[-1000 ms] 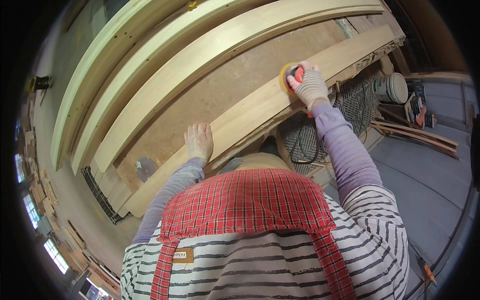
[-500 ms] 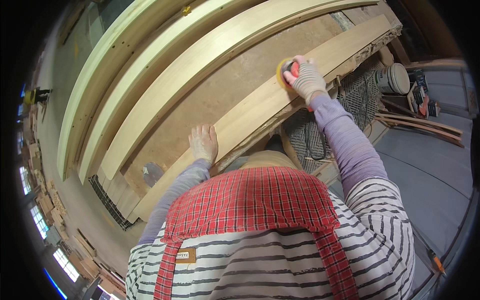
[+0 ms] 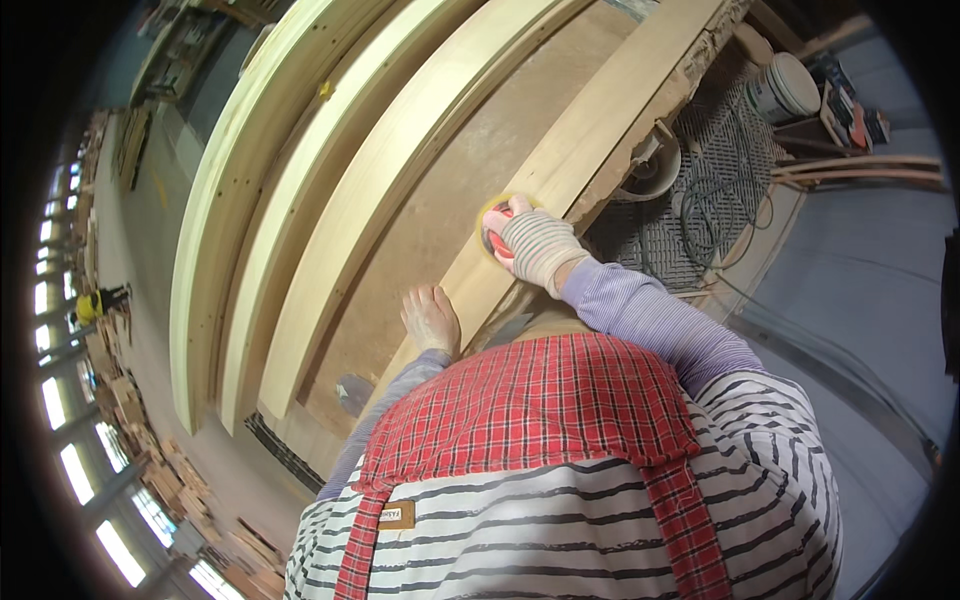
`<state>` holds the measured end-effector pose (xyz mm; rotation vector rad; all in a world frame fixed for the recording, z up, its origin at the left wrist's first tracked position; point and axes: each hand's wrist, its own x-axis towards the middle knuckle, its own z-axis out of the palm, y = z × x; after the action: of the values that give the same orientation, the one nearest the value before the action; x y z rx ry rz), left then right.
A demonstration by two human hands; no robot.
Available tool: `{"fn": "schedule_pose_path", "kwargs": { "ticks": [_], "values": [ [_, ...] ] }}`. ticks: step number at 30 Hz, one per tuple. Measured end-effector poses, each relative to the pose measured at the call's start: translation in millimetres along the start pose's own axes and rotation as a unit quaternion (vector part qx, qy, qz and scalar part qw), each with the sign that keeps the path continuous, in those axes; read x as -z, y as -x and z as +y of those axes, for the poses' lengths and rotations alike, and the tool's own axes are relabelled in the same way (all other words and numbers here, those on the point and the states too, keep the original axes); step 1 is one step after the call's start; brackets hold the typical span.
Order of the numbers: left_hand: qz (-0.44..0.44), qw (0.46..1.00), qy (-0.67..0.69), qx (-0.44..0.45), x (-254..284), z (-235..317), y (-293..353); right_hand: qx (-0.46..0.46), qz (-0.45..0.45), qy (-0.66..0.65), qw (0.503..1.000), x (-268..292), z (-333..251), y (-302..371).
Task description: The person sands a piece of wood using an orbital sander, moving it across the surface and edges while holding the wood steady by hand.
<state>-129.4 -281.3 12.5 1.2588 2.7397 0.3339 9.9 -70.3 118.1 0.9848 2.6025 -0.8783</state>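
Note:
My right hand (image 3: 535, 245), in a white knit glove, grips a yellow and red sanding tool (image 3: 498, 222) and presses it on a long pale wooden plank (image 3: 590, 150). My bare left hand (image 3: 431, 318) lies flat on the same plank, nearer my body, fingers spread. The plank runs diagonally along the near edge of a brown workbench board (image 3: 450, 190). A red checked apron and striped shirt fill the lower view.
Two more long curved wooden pieces (image 3: 340, 200) lie across the far side of the bench. A white bucket (image 3: 783, 88), a round pale container (image 3: 650, 165), cables and a dark mesh mat (image 3: 700, 200) sit on the grey floor at the right. Stacked wood lines the left wall.
My right hand has drawn the sanding tool back along the plank toward my body, closer to my left hand. The left hand stays flat on the plank.

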Motion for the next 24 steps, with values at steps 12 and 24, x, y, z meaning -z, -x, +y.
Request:
{"fn": "schedule_pose_path", "kwargs": {
  "ticks": [12,24],
  "values": [
    [-0.004,1.000,-0.011,-0.002,2.7,5.3,-2.1,-0.251,0.239,-0.044,0.937,103.7,171.4,-73.0],
    [-0.006,1.000,-0.004,-0.006,4.3,7.0,-8.0,-0.201,0.179,-0.032,0.963,81.4,113.9,-70.1]
  ]
}}
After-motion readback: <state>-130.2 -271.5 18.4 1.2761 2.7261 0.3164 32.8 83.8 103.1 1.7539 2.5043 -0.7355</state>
